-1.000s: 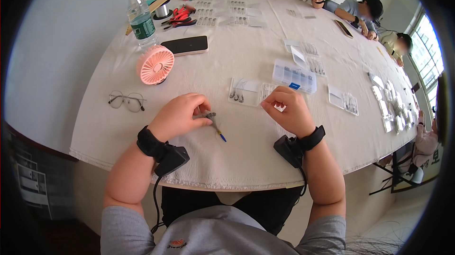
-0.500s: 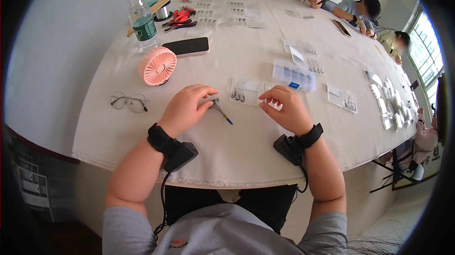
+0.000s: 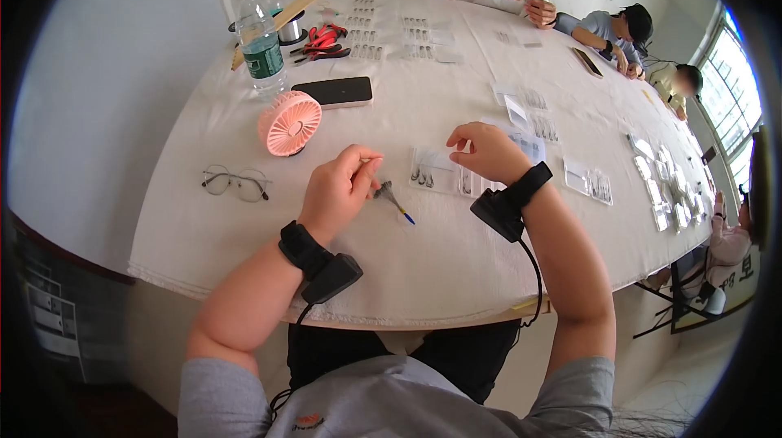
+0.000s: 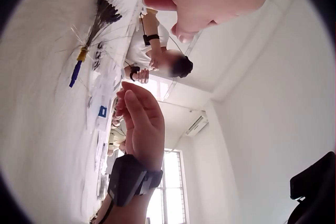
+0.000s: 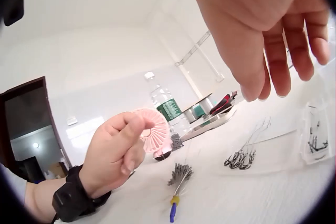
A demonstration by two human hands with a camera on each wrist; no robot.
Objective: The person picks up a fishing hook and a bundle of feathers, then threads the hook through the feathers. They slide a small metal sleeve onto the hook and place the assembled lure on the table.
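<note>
My left hand [image 3: 336,189] hovers left of a bundle of thin wires [image 5: 180,175] with dark knobbly ends, a yellow band and a blue tip. The bundle lies on the white cloth. The left thumb and forefinger meet at their tips; I cannot tell whether something thin is between them. My right hand [image 3: 491,153] is raised above the clear boxes, its fingers loosely bent and nothing seen in them. Below and left of it, an open clear box [image 3: 423,187] contains several dark fishhooks [image 5: 240,160]. A second clear box [image 5: 314,153] with small metal pieces sits beside it.
Eyeglasses [image 3: 236,184], a pink fan [image 3: 292,124], a phone [image 3: 346,91], a water bottle [image 3: 264,59] and red-handled pliers [image 3: 323,43] are on the left. A divided case [image 3: 531,145] lies partly behind my right hand. Other people sit around the table [image 3: 407,275].
My left hand has moved off the bundle's dark ends, and its thumb and forefinger have come together. My right hand has risen away from the clear box. The head view has shifted slightly.
</note>
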